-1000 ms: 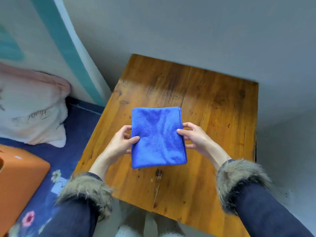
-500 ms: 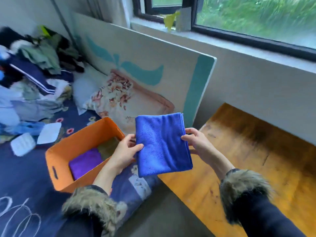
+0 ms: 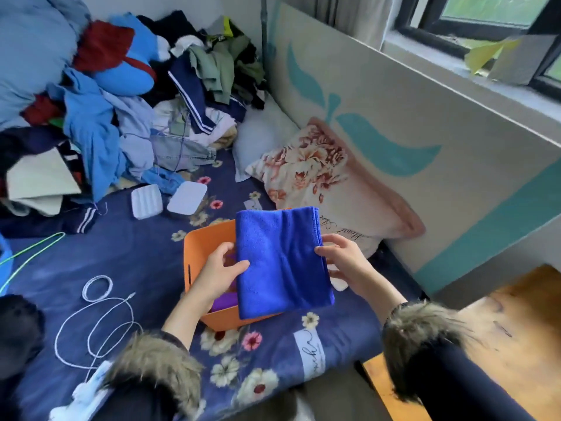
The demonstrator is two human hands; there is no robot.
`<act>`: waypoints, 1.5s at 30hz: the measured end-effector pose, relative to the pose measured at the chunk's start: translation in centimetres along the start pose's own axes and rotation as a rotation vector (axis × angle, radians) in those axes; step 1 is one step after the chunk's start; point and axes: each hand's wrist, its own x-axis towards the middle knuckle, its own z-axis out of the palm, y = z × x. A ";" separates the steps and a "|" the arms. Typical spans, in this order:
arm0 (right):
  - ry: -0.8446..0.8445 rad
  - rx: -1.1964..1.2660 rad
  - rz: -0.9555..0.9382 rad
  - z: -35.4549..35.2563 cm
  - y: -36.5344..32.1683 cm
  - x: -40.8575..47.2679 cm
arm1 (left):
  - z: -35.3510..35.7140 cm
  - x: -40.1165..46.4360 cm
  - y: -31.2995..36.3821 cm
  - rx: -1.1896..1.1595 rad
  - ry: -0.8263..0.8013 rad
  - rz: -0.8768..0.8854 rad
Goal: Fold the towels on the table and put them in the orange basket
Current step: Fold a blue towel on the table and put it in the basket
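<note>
Folded blue microfibre towel (image 3: 282, 259) held flat over orange basket (image 3: 197, 256) on the bedspread, pinched at opposite side edges by left hand (image 3: 218, 268) and right hand (image 3: 343, 259); soft, light, floppy, best supported at both edges

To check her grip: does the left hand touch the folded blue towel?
Touching. The head view shows the left hand pinching the edge of the folded blue towel.

one blue towel (image 3: 280, 259), one orange basket (image 3: 206, 238), two hands (image 3: 217, 270)
</note>
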 end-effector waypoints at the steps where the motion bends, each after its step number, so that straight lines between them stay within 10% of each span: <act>1: -0.016 -0.006 0.014 0.8 -0.2 1.6 | -0.5 1.2 -0.3 0.009 0.013 -0.021; 18: -0.189 -0.375 0.359 14.3 13.0 28.5 | -1.6 21.0 -17.3 0.458 0.244 -0.596; 36: -0.240 -0.420 0.441 18.5 18.3 32.4 | -1.5 24.0 -22.2 0.980 0.296 -0.628; 40: -0.134 -0.646 0.103 18.1 17.8 30.7 | -1.0 22.8 -22.0 1.093 0.305 -0.275; 45: -0.445 -1.347 -0.660 17.1 18.2 29.8 | -2.4 22.6 -23.5 1.386 -0.192 -0.184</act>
